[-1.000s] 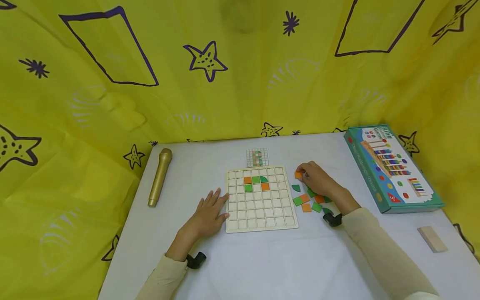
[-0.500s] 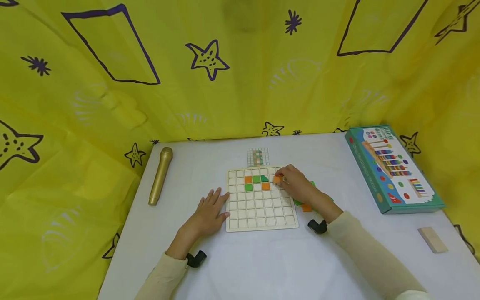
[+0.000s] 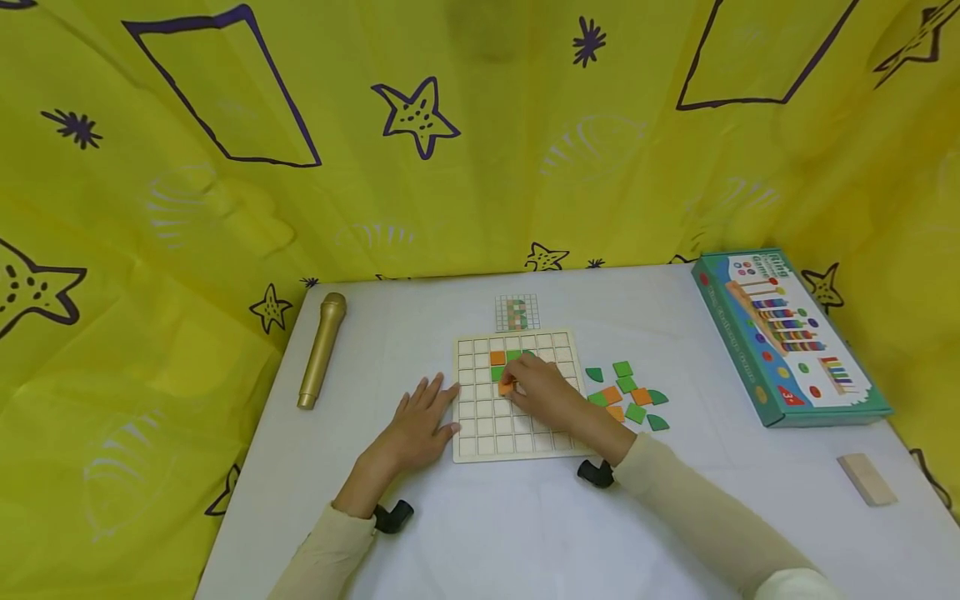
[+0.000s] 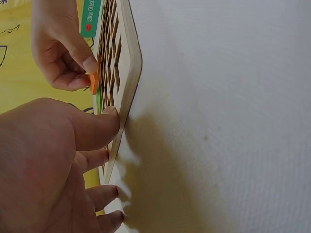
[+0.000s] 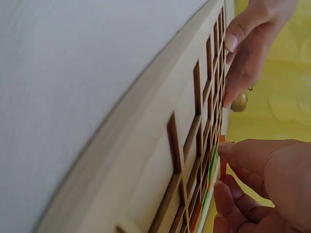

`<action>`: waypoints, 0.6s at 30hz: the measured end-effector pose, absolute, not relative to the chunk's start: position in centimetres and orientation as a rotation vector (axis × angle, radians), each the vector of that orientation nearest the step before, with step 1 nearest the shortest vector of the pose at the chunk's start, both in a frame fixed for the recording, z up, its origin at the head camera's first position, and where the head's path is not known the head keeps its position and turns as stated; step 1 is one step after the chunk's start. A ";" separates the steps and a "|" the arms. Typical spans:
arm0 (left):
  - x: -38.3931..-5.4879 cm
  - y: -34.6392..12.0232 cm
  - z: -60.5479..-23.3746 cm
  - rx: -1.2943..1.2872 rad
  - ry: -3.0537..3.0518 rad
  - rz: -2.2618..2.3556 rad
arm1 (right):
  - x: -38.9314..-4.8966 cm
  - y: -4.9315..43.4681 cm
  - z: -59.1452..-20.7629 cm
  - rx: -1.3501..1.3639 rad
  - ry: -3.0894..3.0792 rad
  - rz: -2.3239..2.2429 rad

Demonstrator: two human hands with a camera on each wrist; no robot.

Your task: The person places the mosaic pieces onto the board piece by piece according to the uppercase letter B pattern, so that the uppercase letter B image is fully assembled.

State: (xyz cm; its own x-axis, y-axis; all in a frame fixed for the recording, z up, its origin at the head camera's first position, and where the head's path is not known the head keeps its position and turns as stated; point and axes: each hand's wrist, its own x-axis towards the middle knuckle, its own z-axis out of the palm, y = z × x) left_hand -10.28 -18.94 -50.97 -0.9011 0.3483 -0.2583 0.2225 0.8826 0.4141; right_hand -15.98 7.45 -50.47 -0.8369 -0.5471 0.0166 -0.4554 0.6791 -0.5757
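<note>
My right hand (image 3: 546,392) pinches an orange square tile (image 3: 506,388) between thumb and fingers, close over the wooden grid board (image 3: 480,446). In the right wrist view the tile (image 5: 223,158) stands on edge in the fingertips. My left hand (image 3: 417,427) lies with fingers spread at the board's left edge, its thumb and forefinger touching the rim in the left wrist view. On the board, an orange tile (image 3: 497,357) and green tiles (image 3: 513,356) sit in the upper cells; my right hand hides some of the others.
Several loose green and orange tiles (image 3: 624,384) lie right of the board. Behind it is a small pattern card (image 3: 517,313). A gold microphone (image 3: 322,350) lies at left; a game box (image 3: 787,337) and wooden block (image 3: 867,479) are at right. A yellow curtain (image 3: 480,208) hangs behind.
My right hand has carried the orange tile from the loose pile leftward over the board, to below the green tile in the left column of pieces. My left hand has stayed put.
</note>
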 end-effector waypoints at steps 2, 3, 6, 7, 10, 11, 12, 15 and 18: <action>-10.3 -19.0 -50.9 0.427 2.722 0.540 | -15.8 7.1 -50.5 -0.836 2.752 -0.857; -10.3 -19.0 -51.0 0.431 2.724 0.544 | -15.7 6.9 -50.6 -0.845 2.764 -0.845; -10.2 -19.0 -51.0 0.438 2.727 0.553 | -15.5 6.6 -50.7 -0.862 2.786 -0.818; -10.2 -19.0 -51.0 0.439 2.726 0.551 | -15.4 6.5 -50.8 -0.864 2.792 -0.814; -10.3 -19.0 -51.0 0.432 2.724 0.541 | -15.3 6.4 -50.9 -0.874 2.813 -0.803; -10.3 -19.0 -51.0 0.429 2.722 0.533 | -15.3 6.3 -50.9 -0.878 2.820 -0.803; -10.3 -18.9 -51.0 0.426 2.722 0.526 | -15.3 6.3 -51.0 -0.881 2.826 -0.803; -10.4 -18.9 -51.0 0.423 2.720 0.528 | -15.3 6.4 -51.0 -0.889 2.833 -0.791; -10.4 -18.9 -51.1 0.426 2.720 0.528 | -15.2 6.7 -50.9 -0.906 2.829 -0.789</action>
State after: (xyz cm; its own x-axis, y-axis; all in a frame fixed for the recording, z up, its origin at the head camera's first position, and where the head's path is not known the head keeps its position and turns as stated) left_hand -10.36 -18.91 -51.06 -0.8983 0.3493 -0.2663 0.2244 0.8861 0.4055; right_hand -15.15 6.66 -50.91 -0.8241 -0.5595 0.0888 -0.5248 0.6949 -0.4917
